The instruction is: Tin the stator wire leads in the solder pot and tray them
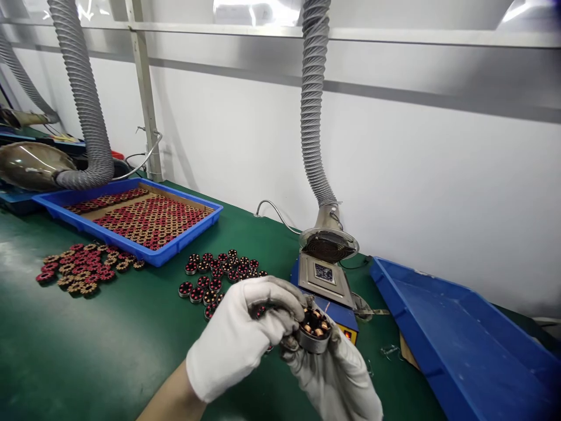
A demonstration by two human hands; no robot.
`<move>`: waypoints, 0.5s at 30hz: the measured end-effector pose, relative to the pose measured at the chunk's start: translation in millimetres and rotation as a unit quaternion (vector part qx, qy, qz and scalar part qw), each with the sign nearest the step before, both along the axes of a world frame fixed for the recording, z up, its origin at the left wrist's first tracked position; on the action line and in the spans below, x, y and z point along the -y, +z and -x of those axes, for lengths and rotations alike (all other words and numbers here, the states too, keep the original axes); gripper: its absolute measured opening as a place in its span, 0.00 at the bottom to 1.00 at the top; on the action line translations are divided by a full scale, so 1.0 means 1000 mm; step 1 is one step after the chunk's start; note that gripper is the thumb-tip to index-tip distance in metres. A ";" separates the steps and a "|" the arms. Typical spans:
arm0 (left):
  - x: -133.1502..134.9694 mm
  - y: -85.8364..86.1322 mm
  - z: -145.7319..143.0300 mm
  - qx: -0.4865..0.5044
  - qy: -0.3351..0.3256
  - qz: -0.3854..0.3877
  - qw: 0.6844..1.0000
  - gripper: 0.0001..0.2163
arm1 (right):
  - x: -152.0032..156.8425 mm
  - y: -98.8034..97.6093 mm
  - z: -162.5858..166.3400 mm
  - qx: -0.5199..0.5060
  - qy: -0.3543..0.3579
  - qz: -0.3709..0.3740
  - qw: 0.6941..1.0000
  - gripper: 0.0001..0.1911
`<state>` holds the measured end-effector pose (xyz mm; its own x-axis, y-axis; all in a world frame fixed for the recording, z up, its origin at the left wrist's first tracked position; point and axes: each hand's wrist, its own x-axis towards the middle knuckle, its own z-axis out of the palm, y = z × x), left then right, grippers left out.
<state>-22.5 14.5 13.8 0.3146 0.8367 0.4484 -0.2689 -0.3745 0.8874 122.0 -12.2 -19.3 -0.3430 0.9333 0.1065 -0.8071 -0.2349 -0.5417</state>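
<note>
Coil ring (314, 345) in front of me, raised over the near side of the work area, between my left hand (245, 333) and my right hand (339, 377), both in white gloves. Largest of all behind it is the white wall (416, 193), then the green table (131, 356) running along its foot. On the table a blue tray (495, 356) slants at my right, and another tray (162, 257) lies off to the far left with rows of red and tan cores. Grey hose (312, 117) drops to a round hood (328, 245) over a blue unit with a metal top (326, 278). Loose cores (83, 269) lie before the left tray; a cluster of finished-looking rings (219, 275) spreads beyond my left hand, partly hidden by it.

The metal top lies just beyond the coil ring and slightly to the right; my right hand looks the nearer to it. The ring is short and round, with no long axis to follow; its coil face tips up toward me. My right hand is closed around it from below and the right. My left fingertips are bunched at its left edge; whether they pinch or merely press, I cannot tell. Smallest are the copper windings (316, 332) inside.
</note>
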 end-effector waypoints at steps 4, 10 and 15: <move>0.002 -0.004 0.006 0.069 0.066 0.011 0.995 0.08 | 0.000 0.002 -0.002 0.008 0.008 -0.004 1.000 0.17; 0.001 0.004 0.003 -0.033 0.014 0.050 0.998 0.10 | 0.002 0.005 -0.003 0.029 -0.017 0.021 0.999 0.17; 0.007 0.002 -0.004 -0.063 0.104 -0.128 0.984 0.09 | -0.001 0.012 0.003 0.109 -0.157 -0.001 0.982 0.20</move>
<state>-18.3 7.4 15.6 0.2157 0.7535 0.6211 -0.0567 -0.6253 0.7783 119.5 -11.5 -6.9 -0.0532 0.9965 0.0646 -0.7050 0.0083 -0.7092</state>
